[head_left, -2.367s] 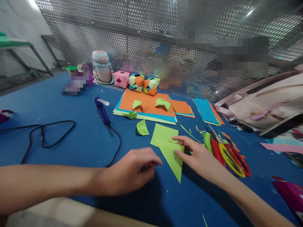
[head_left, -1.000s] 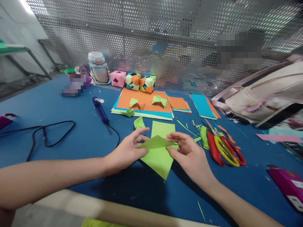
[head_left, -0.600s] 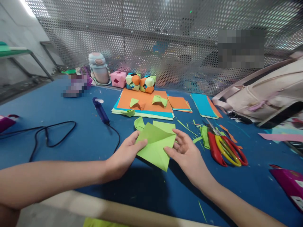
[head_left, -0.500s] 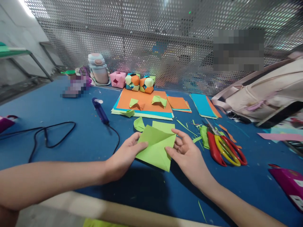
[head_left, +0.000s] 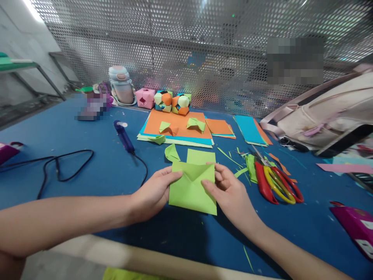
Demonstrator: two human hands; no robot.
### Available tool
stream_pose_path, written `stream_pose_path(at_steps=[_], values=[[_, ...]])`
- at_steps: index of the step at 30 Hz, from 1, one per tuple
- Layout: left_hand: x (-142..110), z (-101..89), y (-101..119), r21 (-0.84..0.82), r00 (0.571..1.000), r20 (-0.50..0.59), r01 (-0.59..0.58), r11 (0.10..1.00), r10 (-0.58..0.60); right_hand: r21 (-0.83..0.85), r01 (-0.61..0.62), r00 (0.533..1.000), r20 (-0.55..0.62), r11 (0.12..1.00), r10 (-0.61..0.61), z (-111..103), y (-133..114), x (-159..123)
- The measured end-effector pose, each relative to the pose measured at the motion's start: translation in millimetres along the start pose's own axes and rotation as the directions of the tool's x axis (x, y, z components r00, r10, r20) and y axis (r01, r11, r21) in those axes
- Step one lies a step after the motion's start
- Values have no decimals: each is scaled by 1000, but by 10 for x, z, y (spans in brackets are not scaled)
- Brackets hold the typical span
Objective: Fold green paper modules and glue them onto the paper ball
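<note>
in the head view, the left hand (head_left: 153,191) grips the left side of a green paper square (head_left: 192,192), thumb laid on top and the other fingers tucked underneath, while the right hand (head_left: 233,191) pinches the opposite side, thumb on the front and fingers curled behind the upper corner. the square is tilted up just above the table (head_left: 96,132), towards the middle of its near edge, and shows v-shaped creases below its upper edge. just beyond it lies a flat green sheet (head_left: 201,156), partly covered, with a folded green piece (head_left: 172,153) beside it. further towards the far edge, two more folded green pieces rest on a stack of large sheets (head_left: 180,119), orange on top; a smaller paper stack (head_left: 219,127) sits against its right side. a pink paper cube (head_left: 145,98) and two multicoloured ones stand in a row along the far edge, next to an upright bottle (head_left: 124,89). on the left part of the table lies a blue glue gun (head_left: 123,135) with a black cable. to the right of the right hand are red and yellow handled scissors (head_left: 264,186) among green scraps (head_left: 251,169), and a pale bag (head_left: 323,111) leans near the far right corner
</note>
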State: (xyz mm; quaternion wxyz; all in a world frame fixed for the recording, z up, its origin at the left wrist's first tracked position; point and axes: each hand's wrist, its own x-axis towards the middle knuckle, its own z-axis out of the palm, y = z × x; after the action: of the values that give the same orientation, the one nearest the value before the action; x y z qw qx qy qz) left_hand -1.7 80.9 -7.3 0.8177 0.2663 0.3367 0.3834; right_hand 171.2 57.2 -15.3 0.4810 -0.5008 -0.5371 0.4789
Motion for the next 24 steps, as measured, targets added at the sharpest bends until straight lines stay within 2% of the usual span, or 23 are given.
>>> stream_pose_path(at_steps=[5,11,20,24], values=[[25,17,10,-34,999,-38,15,999,-16,-69,14,1000,-11,998,-15,-3,-15,-3],[20,5,2,18,999,-34,19,1000,-19,-63,-21,999,27,998,22,0,-3,-2],[6,17,15,58,998,-51,46,997,-43,75,-127,989,91,989,120,-12,33,0],[6,9,18,50,998,-19,57,997,-56,142,-191,979,105,971,177,-20,44,9]])
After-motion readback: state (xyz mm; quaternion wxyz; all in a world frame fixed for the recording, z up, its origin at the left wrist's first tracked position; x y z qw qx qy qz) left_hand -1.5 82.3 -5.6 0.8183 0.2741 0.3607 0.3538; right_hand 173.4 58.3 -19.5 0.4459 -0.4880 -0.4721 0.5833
